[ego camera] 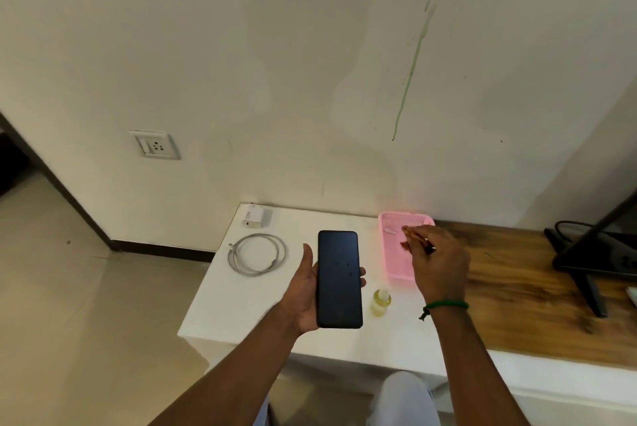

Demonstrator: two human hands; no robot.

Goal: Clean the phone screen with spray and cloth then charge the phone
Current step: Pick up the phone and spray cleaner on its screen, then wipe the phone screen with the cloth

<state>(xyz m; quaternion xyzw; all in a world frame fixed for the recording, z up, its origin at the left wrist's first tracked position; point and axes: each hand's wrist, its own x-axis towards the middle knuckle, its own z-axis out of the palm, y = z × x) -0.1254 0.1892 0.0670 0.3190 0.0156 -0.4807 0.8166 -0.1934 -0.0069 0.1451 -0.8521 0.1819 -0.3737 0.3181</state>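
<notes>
Phone (339, 279): 1, dark screen facing up, lying lengthwise in the palm of the left hand (305, 291), raised over the white table (241, 305). The thumb runs along the phone's left edge and the fingertips curl round its right edge, so the hand grips it from underneath.

2 hands show. The right hand (437, 260) hangs above the pink basket (389, 253) with its fingers stretched forward and loosely spread, gripping nothing that can be seen; it is blurred. It wears 1 green wristband (448, 305).

1 small bottle (381, 301) of yellowish liquid stands on the table just right of the phone, between the 2 wrists. 1 coiled white cable (256, 253) lies left of the phone. 1 white charger plug (253, 216) sits at the table's far left corner. 1 wall socket (157, 145) is on the wall, well to the left.
</notes>
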